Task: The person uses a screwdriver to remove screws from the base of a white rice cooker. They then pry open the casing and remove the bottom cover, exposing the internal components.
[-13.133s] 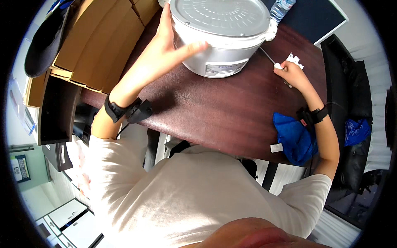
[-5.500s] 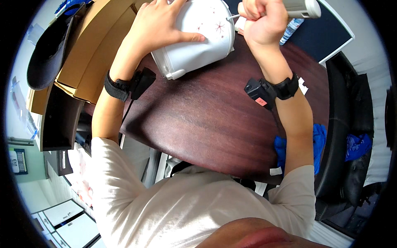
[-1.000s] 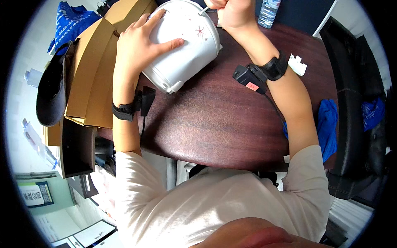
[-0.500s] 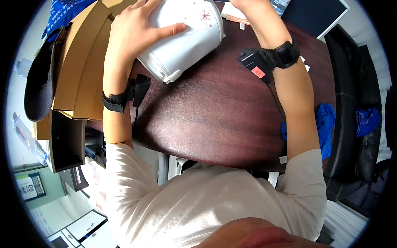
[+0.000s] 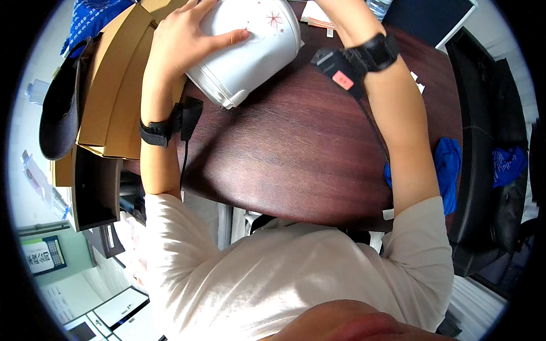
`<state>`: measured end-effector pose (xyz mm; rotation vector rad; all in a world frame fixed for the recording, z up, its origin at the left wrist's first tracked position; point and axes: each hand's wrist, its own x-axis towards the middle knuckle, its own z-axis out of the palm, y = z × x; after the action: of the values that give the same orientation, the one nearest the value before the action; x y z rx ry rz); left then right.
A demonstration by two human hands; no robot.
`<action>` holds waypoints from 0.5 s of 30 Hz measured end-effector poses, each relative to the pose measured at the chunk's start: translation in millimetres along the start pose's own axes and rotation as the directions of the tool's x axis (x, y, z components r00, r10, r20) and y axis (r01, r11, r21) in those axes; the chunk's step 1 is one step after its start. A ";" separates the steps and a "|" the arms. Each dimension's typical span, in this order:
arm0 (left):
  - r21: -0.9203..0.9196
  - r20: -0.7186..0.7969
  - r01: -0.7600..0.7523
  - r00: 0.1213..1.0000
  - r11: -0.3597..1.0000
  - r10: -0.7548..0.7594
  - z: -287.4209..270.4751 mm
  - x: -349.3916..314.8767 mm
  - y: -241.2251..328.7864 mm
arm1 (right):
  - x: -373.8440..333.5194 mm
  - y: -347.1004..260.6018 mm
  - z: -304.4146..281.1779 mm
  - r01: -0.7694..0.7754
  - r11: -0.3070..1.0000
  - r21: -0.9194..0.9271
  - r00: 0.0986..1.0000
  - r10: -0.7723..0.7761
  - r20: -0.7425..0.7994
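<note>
A white rounded appliance or container (image 5: 259, 57) with a red flower print lies tilted near the far edge of the table, its rim and a small tab toward me. Its kind cannot be told from what shows. My left hand (image 5: 183, 37) grips its left side, thumb stretched across the white surface and the other fingers partly cut off by the upper edge. My right forearm reaches up past the appliance's right side, and the right hand itself lies beyond the picture. Both wrists carry black straps with small black devices.
The dark wood table (image 5: 284, 153) spreads below my arms. At left stand an open cardboard box (image 5: 108, 108) and a dark cap (image 5: 60, 108). A blue cloth (image 5: 448, 176) hangs at the right edge by a black sofa (image 5: 483, 170); a water bottle (image 5: 379, 8) stands at the back.
My right forearm has moved slightly up and to the left, taking its hand out of the picture. The white appliance shifts a little up and left, with my left hand still on it.
</note>
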<state>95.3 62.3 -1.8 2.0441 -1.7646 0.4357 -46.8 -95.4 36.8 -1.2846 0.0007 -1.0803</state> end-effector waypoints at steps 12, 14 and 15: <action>-0.019 0.012 0.028 1.000 0.999 -0.028 1.2 5.5 -6.1 | 11.7 36.0 -49.7 0.020 0.911 0.412 0.999 -0.033 0.024; 0.051 -0.017 0.011 1.000 0.999 -0.010 3.8 -0.3 -3.8 | -2.2 42.2 -30.9 0.242 0.957 0.160 0.963 -0.257 0.084; 0.044 -0.007 0.044 0.999 0.998 -0.044 3.4 -4.8 -6.5 | -7.9 49.3 -10.2 0.464 0.871 -0.161 0.884 -0.467 0.023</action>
<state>100.9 65.5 -7.8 2.1052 -1.7176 0.4707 -25.1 -103.4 -8.7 -1.4640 -0.2243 -1.5306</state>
